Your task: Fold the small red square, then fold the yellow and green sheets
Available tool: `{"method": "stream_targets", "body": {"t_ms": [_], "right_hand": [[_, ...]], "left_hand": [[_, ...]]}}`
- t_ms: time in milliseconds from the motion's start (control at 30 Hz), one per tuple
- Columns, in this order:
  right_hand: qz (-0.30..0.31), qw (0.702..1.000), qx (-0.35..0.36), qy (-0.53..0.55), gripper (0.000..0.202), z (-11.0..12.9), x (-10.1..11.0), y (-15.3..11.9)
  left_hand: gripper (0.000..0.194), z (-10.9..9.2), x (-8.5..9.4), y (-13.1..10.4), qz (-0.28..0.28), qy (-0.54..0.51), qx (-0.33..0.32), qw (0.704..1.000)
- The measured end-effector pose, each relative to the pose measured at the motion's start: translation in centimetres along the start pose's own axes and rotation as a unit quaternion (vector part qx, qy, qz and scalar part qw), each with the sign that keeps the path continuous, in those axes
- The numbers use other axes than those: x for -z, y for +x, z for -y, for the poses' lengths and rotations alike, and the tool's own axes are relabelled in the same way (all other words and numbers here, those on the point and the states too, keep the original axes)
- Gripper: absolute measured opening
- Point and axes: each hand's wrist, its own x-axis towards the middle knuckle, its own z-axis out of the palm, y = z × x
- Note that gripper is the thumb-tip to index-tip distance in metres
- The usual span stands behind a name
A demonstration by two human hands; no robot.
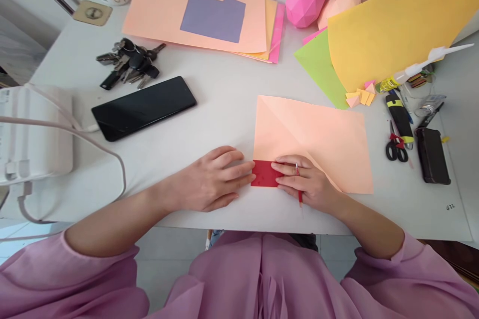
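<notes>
A small red paper rectangle [264, 173] lies along the lower left edge of a peach paper sheet [329, 134], which has a diagonal crease. My left hand [215, 179] rests palm down, fingers stretched out and apart, its fingertips touching the left edge of the red paper. The fingers of my right hand [303, 179] press on the right part of that red paper and cover it. A slim red pencil [300, 196] is tucked between those fingers, its pale tip pointing toward me.
At left are a black phone [144, 108], keys [129, 63] and a white charger [37, 134] with its cable. Stacked papers [157, 10] lie at the back. On the right are scissors [396, 149], a cutter [399, 117], a glue bottle [396, 79], yellow paper [392, 35] and a black case [433, 155].
</notes>
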Motion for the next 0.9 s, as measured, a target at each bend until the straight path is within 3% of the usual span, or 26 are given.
{"method": "stream_targets", "body": {"t_ms": [900], "right_hand": [[0.013, 1.000, -0.011, 0.000, 0.012, 0.11, 0.24, 0.17]], "left_hand": [[0.030, -0.26, 0.04, -0.05, -0.011, -0.015, 0.005, 1.000]]}}
